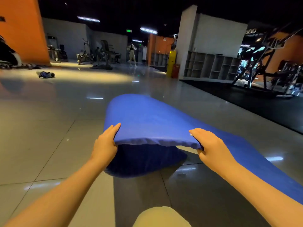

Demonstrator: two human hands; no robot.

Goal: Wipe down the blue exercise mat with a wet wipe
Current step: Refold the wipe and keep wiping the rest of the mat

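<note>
Both hands, left [105, 145] and right [208, 146], grip the lifted near edge of the blue mat [147, 118], folded over itself on the floor [49, 145]; probably laying it flat; no wipe visible, needed next

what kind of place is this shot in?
Most likely a gym: weight machines along the far wall, open cubby shelves on the right, and a blue mat in front.

Dim gym hall: glossy grey tiled floor [49, 128], orange wall [21, 30] at left, grey cubby shelving [211, 66] at right, ceiling strip lights [88, 19].
</note>
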